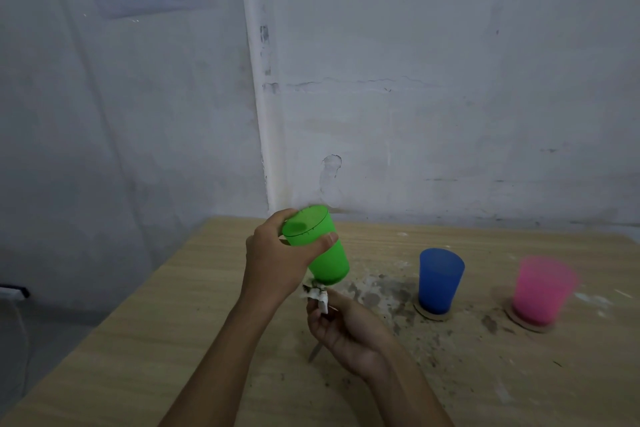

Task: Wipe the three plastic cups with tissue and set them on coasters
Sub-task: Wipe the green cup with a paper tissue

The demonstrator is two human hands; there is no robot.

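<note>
Green plastic cup (322,253), gripped by left hand (273,260), tilted; right hand (346,326) pinching soiled white tissue (317,295) at 6 o'clock. Best rotated steadily against tissue.

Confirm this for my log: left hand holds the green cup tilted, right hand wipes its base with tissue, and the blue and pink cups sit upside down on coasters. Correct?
Not quite. The head view shows the blue cup and pink cup standing upright, mouths up, on their coasters. The rest holds: left hand holds the green cup tilted, right hand presses tissue to its base.

Stained table (173,340), two coasters (431,314), perhaps.
</note>
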